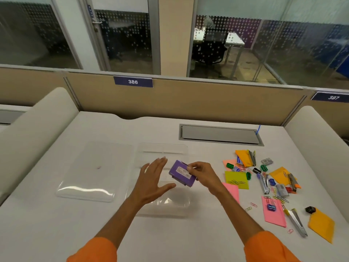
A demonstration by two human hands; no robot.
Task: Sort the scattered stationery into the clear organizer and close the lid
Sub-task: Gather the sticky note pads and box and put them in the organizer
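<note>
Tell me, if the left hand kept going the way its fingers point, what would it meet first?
Probably the far part of the clear organizer. The left hand is open, fingers aimed away and slightly right; the purple box sits just right of that line, though depth is unclear.

Clear organizer (162,205) open, lid (90,173) off beside it
Purple box (182,173) held tilted above; stationery pile (268,182) scattered rightward

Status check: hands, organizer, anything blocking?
Right hand pinching purple box over clear plastic organizer. Left hand open, empty. Lid off, left. Nothing blocking.

Head view, down over desk (56,224)
</note>
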